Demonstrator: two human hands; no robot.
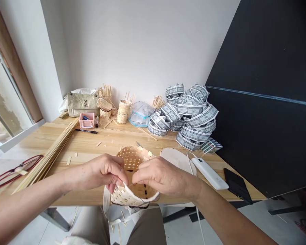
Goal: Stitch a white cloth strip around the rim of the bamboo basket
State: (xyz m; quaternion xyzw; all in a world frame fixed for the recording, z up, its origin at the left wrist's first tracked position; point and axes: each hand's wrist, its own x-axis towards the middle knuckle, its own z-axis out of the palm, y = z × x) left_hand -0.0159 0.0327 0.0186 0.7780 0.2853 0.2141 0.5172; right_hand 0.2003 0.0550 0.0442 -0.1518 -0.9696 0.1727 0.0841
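Two bare hands hold a small woven bamboo basket (132,160) tilted up at the near edge of the table, above the person's lap. The left hand (104,172) is curled, its fingers pinching the basket's near edge. The right hand (160,177) reaches across the top, fingers bent and pressed onto the weave, nearly meeting the left. A white cloth (106,200) hangs just below the basket.

Beyond the hands, the pine table (86,146) carries loose bamboo offcuts (98,144). A bundle of long bamboo strips (48,156) lies to the left, with red-framed glasses (15,173) beside it. Farther back stand a black pen (86,131), a pink plastic box (86,120), a beige handbag (83,103) and a woven bamboo cylinder (123,111). To the right lie a pale round disc (177,160), a white power bank (210,173) and a black phone (237,185). Behind them rises a heap of grey-patterned paper bands (191,117).
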